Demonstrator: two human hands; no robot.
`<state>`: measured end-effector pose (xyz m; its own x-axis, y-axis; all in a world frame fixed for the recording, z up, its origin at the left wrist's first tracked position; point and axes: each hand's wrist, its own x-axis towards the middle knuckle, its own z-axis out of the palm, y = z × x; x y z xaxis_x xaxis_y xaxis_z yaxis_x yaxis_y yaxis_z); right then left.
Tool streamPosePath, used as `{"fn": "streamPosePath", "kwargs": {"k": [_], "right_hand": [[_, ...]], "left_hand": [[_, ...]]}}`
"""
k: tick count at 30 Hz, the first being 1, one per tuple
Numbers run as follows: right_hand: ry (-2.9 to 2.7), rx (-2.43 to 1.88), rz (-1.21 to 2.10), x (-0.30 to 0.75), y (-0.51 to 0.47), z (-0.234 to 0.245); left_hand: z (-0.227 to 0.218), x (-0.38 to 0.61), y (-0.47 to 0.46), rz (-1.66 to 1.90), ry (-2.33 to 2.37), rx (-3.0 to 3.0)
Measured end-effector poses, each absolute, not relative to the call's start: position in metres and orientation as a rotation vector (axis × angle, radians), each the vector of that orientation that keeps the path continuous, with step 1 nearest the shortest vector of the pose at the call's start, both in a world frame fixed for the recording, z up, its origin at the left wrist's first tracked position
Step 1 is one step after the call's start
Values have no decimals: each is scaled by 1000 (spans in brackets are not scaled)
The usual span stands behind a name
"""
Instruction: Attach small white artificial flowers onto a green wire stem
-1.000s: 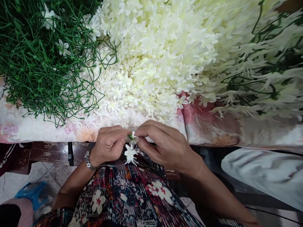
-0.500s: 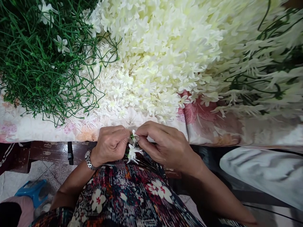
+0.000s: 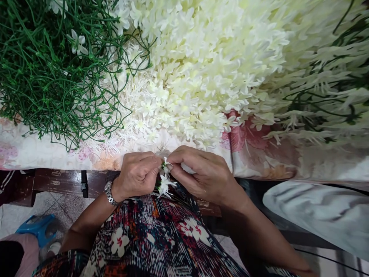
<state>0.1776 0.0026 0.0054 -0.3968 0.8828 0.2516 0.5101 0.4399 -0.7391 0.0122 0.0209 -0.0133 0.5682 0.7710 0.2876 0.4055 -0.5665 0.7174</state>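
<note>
Between my hands, just off the table's front edge, is a small green stem bearing white artificial flowers point(image 3: 165, 186). My left hand point(image 3: 140, 173) is closed in a pinch on the stem; most of the stem is hidden by its fingers. With thumb and forefinger together, my right hand point(image 3: 204, 175) pinches a small white blossom point(image 3: 165, 166) at the upper part of the stem. A second, wider blossom hangs just below. Beyond the hands lie a heap of loose white petals point(image 3: 196, 77), a pile of thin white stamens point(image 3: 115, 115) and a tangle of green plastic stems point(image 3: 57, 77).
A floral cloth point(image 3: 106, 161) covers the table's edge. Finished-looking flower sprays point(image 3: 319, 92) lie at the right. Below are a wooden bench point(image 3: 63, 182), a blue stool point(image 3: 39, 229) and a pale cloth bundle point(image 3: 317, 215). Part of another person shows at the lower left.
The view has shifted slightly. Both hands keep their pinch on the flower stem and blossom, with only a small movement of the fingers.
</note>
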Motion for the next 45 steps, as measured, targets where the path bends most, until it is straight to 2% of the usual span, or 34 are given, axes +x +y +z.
{"fn": "streamPosePath", "kwargs": {"k": [15,22,28,45], "right_hand": [[-2129,-1179,740,177,4,5],[-2124,-1176,720,177,5,16],[-2051,-1092,550,180,4,29],[-2173,-1145,507,173,6,10]], "left_hand": [[-12,15,22,860,960,2264],[-13,10,21,891,906,1998],[-10,6,21,999,869,1849],[-19,10,18,1098,904,1955]]}}
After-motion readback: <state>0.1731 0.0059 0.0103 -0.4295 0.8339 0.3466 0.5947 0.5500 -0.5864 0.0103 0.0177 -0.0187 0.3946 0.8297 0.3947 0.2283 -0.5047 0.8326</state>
